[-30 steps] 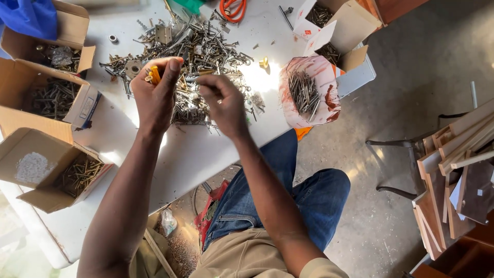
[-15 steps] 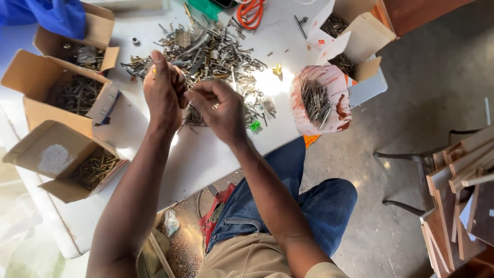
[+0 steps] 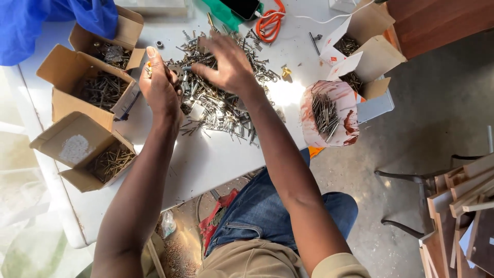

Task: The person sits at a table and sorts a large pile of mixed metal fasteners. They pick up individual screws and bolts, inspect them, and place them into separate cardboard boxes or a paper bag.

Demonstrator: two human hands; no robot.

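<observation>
Seen from above, a seated person's blue-jeaned knees sit nearest, under the edge of a white table. Both bare arms reach forward over it. Farther in, the left hand is closed, fingers pressed together around what looks like a few small metal pieces; exactly what they grip cannot be told. Just beside it, the right hand hovers with fingers spread over a loose pile of screws and nails in the middle of the table. To the left stand three open cardboard boxes, each partly filled with screws. To the right, a pink-stained plastic tub holds long nails, with more open cartons beyond it. At the far edge lie a blue cloth and an orange cable. Judging by the filled boxes, much sorting appears done, yet the large mixed pile suggests plenty is left.
</observation>
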